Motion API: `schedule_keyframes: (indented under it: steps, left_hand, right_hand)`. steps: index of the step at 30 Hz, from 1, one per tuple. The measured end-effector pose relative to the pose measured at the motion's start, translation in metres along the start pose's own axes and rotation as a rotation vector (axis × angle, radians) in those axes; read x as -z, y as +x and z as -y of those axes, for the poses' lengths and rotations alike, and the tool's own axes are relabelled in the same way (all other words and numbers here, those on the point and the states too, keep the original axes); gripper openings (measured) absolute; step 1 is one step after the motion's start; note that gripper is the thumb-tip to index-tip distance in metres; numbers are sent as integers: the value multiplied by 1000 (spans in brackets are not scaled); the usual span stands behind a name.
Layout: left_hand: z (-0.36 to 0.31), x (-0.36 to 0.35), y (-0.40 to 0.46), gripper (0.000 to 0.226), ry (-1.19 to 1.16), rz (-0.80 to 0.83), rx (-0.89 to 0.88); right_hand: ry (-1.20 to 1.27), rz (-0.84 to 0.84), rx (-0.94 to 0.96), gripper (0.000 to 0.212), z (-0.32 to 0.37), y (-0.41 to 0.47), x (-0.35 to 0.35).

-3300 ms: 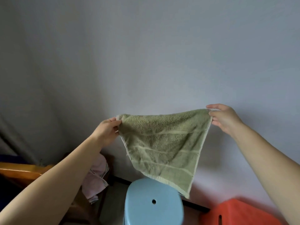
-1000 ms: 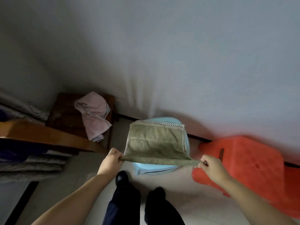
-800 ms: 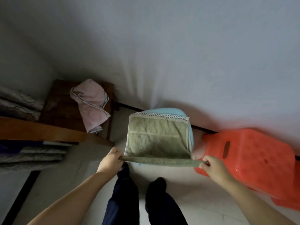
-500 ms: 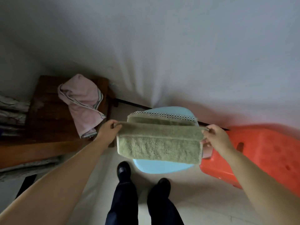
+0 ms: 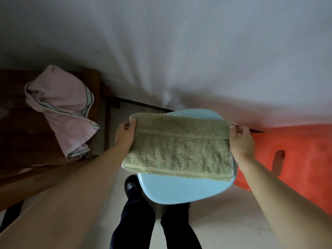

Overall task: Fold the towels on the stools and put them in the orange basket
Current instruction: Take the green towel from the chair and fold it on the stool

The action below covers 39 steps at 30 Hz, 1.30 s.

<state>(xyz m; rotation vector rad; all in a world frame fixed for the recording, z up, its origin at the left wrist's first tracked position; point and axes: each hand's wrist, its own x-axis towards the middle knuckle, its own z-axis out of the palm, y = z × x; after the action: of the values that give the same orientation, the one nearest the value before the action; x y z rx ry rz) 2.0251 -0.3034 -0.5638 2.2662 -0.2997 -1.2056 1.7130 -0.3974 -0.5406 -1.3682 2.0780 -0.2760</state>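
The green towel (image 5: 179, 144) is pinched at both far corners by the left hand (image 5: 125, 135) and right hand (image 5: 241, 141); edges should be aligned before it is released on the blue stool (image 5: 179, 189) beneath.

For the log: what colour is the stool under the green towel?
Light blue stool, clearest in the head view.

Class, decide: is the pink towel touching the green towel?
Apart. The head view shows the pink towel on the brown stool, with floor and the left hand between it and the green towel.
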Motion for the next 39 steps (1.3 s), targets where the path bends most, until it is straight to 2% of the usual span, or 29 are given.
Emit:
schedule_keyframes:
  steps: [4,9,12,17,20,23,26,29,32,36,39]
  left_hand:
    - [14,12,-30,62,168,86,38]
    - [26,17,-57,53,225,73,-17]
    - [25,13,-65,51,220,23,-45]
    - [18,5,-78,40,206,-45,-97]
    - [14,2,-88,33,158,-77,-180]
    - [18,-7,-94,25,206,-102,-260]
    - [33,-21,-95,29,354,-141,-202]
    - [36,-25,-93,33,445,-170,-166]
    - [34,-12,-91,35,438,-132,-167]
    - [33,8,-87,34,368,52,-141]
    - [28,13,-84,35,583,239,-173]
  right_hand:
    - [41,28,23,25,-7,-35,5]
    - [-56,138,-87,54,-16,-55,-11]
    - [-33,156,-172,58,-12,-53,-18]
    - [204,301,-276,26,-5,-49,-2]
    - [256,244,-193,18,-18,-39,18]
    - [153,154,-86,22,-36,-36,39]
    - [4,173,-4,25,-54,-43,41]
    - [-48,182,-23,24,-62,-49,33]
    - [-115,238,-39,23,-67,-54,34]
    - [-162,302,-2,21,-65,-62,50]
    - [-98,217,77,12,-42,-69,58]
